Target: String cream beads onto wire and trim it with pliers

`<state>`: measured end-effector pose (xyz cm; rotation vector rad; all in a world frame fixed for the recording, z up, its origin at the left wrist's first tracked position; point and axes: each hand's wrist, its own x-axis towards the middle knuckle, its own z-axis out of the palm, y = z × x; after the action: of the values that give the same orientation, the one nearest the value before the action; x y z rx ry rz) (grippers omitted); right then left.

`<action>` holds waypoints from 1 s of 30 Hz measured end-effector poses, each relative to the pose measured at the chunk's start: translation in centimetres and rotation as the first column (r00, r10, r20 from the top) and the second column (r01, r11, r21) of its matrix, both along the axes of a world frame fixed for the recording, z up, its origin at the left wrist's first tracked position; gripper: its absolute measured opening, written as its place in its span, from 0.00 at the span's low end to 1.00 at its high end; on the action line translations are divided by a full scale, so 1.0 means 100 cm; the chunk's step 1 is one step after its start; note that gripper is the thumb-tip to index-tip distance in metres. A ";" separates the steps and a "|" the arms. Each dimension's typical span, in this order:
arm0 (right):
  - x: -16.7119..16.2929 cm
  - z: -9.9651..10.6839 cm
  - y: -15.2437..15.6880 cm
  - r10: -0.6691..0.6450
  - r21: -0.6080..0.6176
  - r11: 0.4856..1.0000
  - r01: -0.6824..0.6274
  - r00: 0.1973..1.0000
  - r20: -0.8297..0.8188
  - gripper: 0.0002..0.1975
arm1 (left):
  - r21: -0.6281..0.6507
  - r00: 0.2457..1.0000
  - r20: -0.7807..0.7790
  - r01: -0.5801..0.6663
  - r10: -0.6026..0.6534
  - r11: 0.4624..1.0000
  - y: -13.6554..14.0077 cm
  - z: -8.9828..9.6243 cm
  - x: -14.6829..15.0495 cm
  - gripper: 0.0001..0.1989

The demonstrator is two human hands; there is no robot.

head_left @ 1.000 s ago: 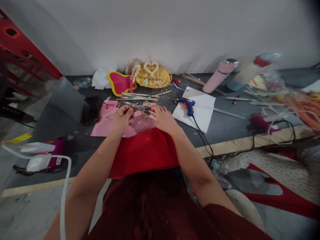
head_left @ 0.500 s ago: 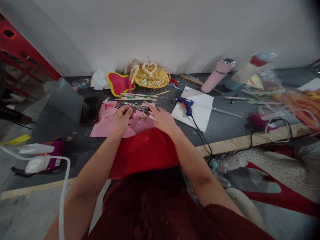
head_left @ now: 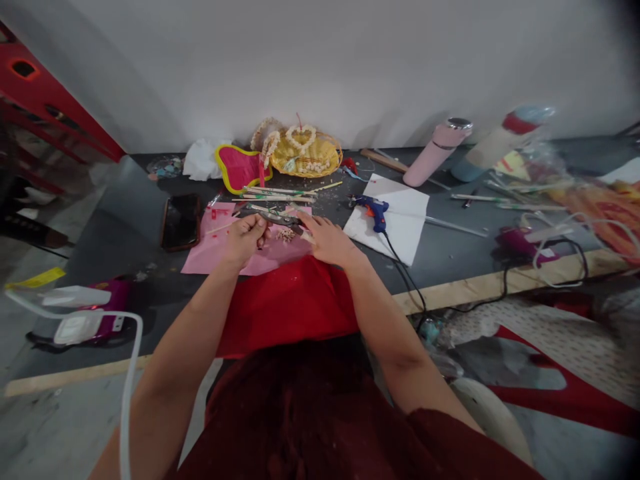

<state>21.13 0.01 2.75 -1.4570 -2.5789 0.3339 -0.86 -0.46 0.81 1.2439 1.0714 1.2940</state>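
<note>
My right hand is closed around the handles of a pair of dark metal shears, its fingers laid over the top. The jaws point left, towards my left hand. My left hand is pinched closed by the jaws, and a thin pale stick runs out from its left side. Its fingertips partly hide what lies between them. Below the shears, a small heap of short pale pieces lies on a pink sheet. Red cloth covers the near edge in front of me.
Behind my hands lie several thin sticks and a yellow basket with beaded pieces. A phone is at left. A blue glue gun rests on white paper, its cord trailing forward. A pink bottle stands behind.
Both hands stay almost in place around the shears. The right fingers have shifted slightly on the handles, and the whole view has moved a little.
</note>
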 end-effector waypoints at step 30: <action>0.003 -0.010 0.007 -0.033 0.037 0.999 0.034 0.999 -0.019 0.32 | 0.102 0.979 -0.179 -0.085 0.102 0.991 -0.001 -0.003 0.009 0.09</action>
<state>21.47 0.75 1.78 -1.4751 -2.5293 0.2915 0.00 -0.61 0.55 1.4197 1.2246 1.3328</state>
